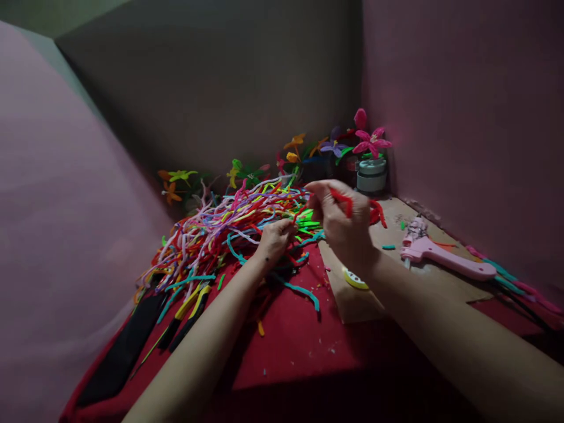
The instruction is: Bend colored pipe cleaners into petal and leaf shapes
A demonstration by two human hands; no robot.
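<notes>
In front of the pile of coloured pipe cleaners [233, 214], both of my hands are raised over the table. My left hand [274, 242] is closed in a pinch on a red pipe cleaner, a short piece of which shows by the fingertips. My right hand [346, 220], up and to the right, is curled around red pipe cleaner [379, 214]. A bent length crosses its fingers and an end sticks out past the knuckles. Whether both hands hold one and the same piece I cannot tell. Green pipe cleaner tips [308, 222] lie behind, between the hands.
A pink glue gun [449, 258] lies on the cardboard [352, 308] at right, near a yellow curved object [355, 279]. Yellow-black pliers [188, 311] and a black flat case [121, 346] lie left on the red cloth [291, 346]. Pipe-cleaner flowers [372, 141] stand along the wall.
</notes>
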